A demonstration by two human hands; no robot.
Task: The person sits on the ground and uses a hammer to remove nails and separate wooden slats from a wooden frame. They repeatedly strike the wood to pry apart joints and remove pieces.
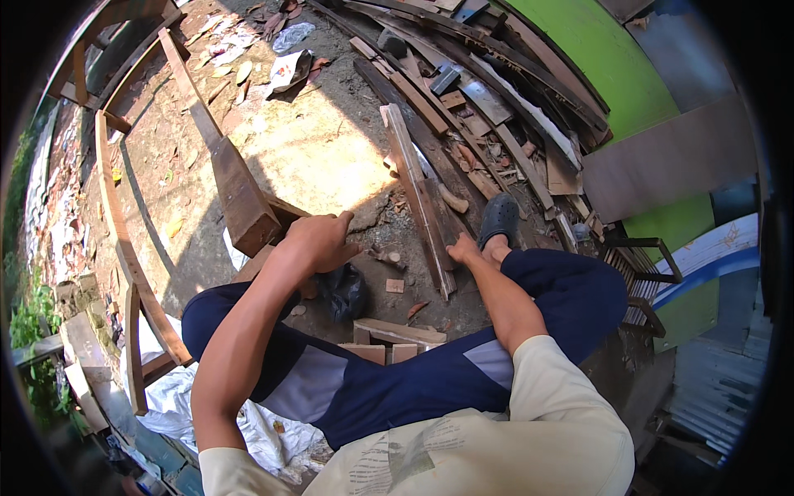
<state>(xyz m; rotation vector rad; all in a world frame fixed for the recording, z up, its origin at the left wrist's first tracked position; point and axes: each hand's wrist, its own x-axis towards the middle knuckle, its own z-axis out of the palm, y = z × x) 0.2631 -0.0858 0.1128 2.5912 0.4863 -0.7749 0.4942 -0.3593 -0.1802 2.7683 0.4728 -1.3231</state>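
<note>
At nine o'clock hangs the left hand (318, 241) — finger state indeterminable. Toward twelve lies the wooden plank (416, 197); at three, the right hand (465, 248) pinches its edge — one-sided support could let it tip.

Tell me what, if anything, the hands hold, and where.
The right hand seems to touch the right edge of the wooden plank, near its lower end; gripping can't be told. The left hand shows nothing clearly held.

Ground (331, 136), dirt-covered and partly sunlit, bearing: one long wooden batten (418, 202); piled timber scraps (529, 95); dry leaves (244, 73); one black plastic bag (341, 295); one small square offcut (394, 286).
</note>
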